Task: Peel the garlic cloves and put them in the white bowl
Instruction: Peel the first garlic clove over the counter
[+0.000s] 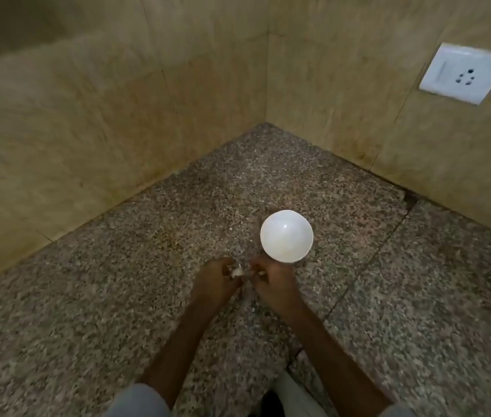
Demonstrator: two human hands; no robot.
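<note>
The speckled granite counter (111,296) runs into a corner between two beige tiled walls (87,115), with open surface on both sides of the hands. The white bowl (269,225) stands just beyond the right hand (272,281); glare hides any contents. The left hand (215,278) curls round a garlic clove (236,271), and the right hand pinches a pale scrap (260,272).

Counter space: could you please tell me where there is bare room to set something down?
Bare counter lies left of the left hand, right of the white bowl and right hand, and behind the bowl toward the corner. Crowded: just before the bowl, where both hands hold garlic.
</note>
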